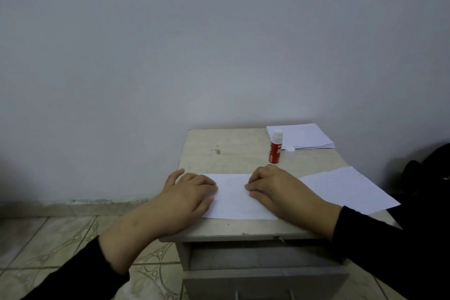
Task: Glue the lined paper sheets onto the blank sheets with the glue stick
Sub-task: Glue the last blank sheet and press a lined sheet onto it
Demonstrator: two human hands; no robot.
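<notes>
A white paper sheet (pixel 235 196) lies flat near the front of the small table (pixel 219 151). My left hand (pixel 188 192) presses on its left end with flat fingers. On the sheet's right end, my right hand (pixel 275 186) presses down with fingers slightly bent. A red glue stick (pixel 276 146) stands upright behind my right hand, uncapped, and its white cap (pixel 290 149) lies beside it. Another sheet (pixel 348 189) lies to the right, overhanging the table edge. A stack of sheets (pixel 302 135) sits at the back right corner.
The table stands against a plain wall (pixel 219 44), with a part-open drawer (pixel 263 258) below its front edge. Tiled floor (pixel 48 238) lies to the left. A dark object (pixel 428 168) sits at the far right beside the table.
</notes>
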